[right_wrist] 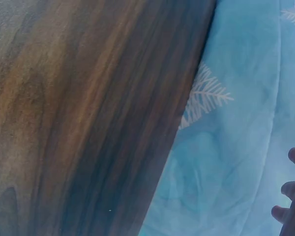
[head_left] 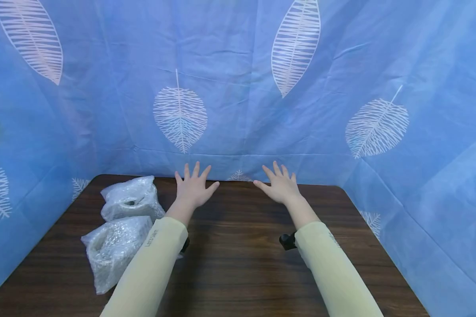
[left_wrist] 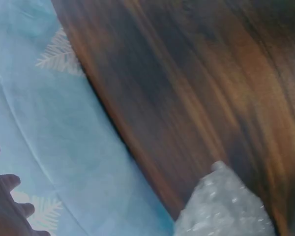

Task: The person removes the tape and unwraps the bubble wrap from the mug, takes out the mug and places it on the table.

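Observation:
Both hands reach forward over the far part of the table, fingers spread and palms facing away. My left hand holds nothing, and its thumb points toward the right. My right hand mirrors it with its thumb toward the left, also holding nothing. To the left of my left forearm lie two bubble-wrapped bundles: a farther bundle and a nearer bundle, which the sleeve partly covers. What is inside the wrapping is hidden. In the left wrist view, a corner of bubble wrap shows at the bottom.
A dark wood-grain table with rounded far corners fills the lower view. Blue curtain with white leaf prints hangs behind it and along both sides. A black wrist-camera piece sticks out beneath the right sleeve.

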The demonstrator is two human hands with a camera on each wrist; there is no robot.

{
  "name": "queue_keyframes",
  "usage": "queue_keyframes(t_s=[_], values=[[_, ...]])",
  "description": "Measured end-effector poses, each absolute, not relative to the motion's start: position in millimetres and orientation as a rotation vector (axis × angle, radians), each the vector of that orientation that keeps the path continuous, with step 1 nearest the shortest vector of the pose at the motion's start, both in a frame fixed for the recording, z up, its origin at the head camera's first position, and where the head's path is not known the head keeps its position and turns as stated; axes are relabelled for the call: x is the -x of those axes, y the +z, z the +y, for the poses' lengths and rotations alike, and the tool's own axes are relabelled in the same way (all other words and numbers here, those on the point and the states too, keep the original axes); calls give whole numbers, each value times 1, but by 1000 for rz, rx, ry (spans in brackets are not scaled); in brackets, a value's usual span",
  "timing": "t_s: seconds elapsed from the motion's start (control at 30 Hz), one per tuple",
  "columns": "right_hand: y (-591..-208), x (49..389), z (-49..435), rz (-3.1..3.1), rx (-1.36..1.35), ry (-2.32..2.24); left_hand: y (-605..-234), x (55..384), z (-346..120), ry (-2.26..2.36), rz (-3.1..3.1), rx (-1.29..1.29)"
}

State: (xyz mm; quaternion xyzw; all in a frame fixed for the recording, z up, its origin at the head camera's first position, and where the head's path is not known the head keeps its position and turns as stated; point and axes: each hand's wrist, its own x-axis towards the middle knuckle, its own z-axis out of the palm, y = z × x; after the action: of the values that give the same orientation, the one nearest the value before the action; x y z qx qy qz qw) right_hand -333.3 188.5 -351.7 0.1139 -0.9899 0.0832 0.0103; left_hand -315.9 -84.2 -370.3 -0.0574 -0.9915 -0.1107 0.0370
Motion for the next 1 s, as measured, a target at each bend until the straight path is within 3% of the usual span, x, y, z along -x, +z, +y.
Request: queue_keyframes(t_s=[1.0], values=[[-343, 310, 178, -2958, -525, 429, -315, 282, -106, -484, -3003, 393]])
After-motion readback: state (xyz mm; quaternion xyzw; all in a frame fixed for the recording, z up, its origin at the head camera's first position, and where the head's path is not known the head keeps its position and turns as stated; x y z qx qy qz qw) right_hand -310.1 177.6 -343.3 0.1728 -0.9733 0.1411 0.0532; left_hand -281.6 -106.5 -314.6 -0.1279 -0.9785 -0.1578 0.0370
